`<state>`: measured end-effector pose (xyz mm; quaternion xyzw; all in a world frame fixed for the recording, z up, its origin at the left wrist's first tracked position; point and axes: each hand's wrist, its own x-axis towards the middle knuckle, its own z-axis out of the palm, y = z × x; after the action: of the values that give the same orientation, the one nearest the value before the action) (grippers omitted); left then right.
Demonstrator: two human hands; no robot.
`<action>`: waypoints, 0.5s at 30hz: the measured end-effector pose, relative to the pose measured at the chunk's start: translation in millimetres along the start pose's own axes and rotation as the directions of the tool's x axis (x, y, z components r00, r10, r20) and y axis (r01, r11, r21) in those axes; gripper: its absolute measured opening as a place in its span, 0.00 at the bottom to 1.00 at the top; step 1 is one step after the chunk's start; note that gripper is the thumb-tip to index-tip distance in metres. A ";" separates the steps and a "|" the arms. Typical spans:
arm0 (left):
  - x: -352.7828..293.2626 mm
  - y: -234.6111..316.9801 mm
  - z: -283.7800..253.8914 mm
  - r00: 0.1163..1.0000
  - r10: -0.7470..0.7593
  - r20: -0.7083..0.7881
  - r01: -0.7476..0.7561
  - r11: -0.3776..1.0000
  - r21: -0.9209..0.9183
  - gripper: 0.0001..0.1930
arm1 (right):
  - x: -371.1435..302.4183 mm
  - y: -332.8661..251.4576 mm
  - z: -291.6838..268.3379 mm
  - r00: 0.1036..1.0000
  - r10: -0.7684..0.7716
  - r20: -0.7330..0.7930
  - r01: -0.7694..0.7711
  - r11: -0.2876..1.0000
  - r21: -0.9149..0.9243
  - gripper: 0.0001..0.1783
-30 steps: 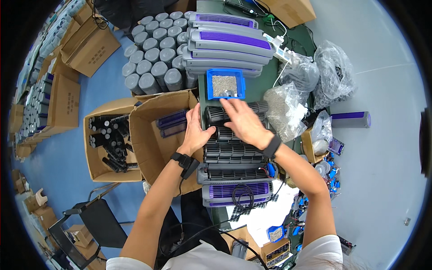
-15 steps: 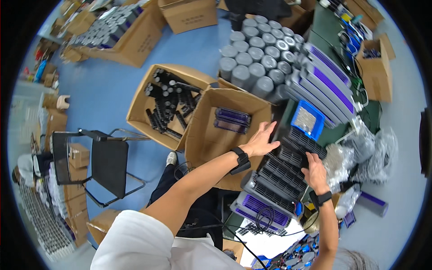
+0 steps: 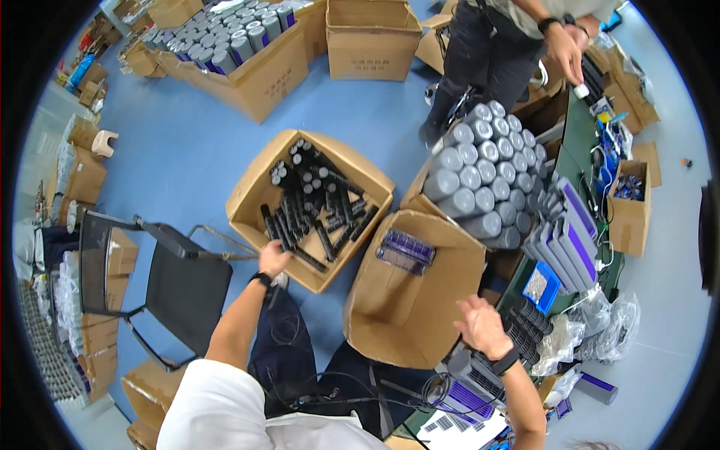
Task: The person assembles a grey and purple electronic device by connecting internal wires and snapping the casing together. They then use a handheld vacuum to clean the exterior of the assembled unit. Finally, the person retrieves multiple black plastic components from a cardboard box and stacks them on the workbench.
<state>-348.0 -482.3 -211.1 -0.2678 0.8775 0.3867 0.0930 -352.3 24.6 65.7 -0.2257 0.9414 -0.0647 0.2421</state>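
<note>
My left hand (image 3: 274,259) is at the near-left rim of a cardboard box (image 3: 247,176) full of black tubes (image 3: 324,238), its fingers curled over the edge close to the tube ends. Beside it stands a second cardboard box (image 3: 390,330), holding a few clear-purple cylindrical parts (image 3: 406,252). My right hand (image 3: 484,328) hovers over that box's right edge, fingers apart and nothing seen in them. Just right of this hand, black slatted parts (image 3: 525,326) lie in a row on the green bench.
Grey cylinders (image 3: 486,172) fill a box beyond, with grey-purple housings (image 3: 562,240) and a blue tray (image 3: 541,286) on the bench. A black chair (image 3: 187,292) stands at left. Another person (image 3: 491,52) stands at the far side, a small white thing in hand.
My left hand has gone left from above the parts box to the tube box's rim. The right hand has lifted leftward off the slatted parts. Another person now shows at the top.
</note>
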 end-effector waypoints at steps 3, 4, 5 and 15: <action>35.6 -86.6 -82.6 0.996 -0.085 0.010 0.084 0.996 0.042 0.28 | 47.7 -48.1 18.1 0.989 0.064 0.133 -0.057 0.997 -0.055 0.21; 47.5 -119.5 -109.5 0.995 -0.077 -0.067 0.084 0.990 0.110 0.29 | 64.2 -61.7 30.5 0.986 0.073 0.148 -0.068 0.997 -0.042 0.20; 58.6 -154.4 -131.7 0.983 -0.177 -0.043 0.176 0.984 -0.023 0.29 | 82.0 -75.7 38.8 0.982 0.085 0.167 -0.080 0.996 -0.038 0.19; 91.2 -201.7 -308.6 0.966 0.144 -0.214 -0.076 0.952 0.297 0.19 | 247.8 -248.1 33.5 0.958 -0.286 0.010 0.284 0.954 0.100 0.18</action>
<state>-301.7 -855.9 -160.7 -0.2455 0.9426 0.2262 0.0055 -431.9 -309.6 -12.0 -0.3477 0.8917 -0.1419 0.2526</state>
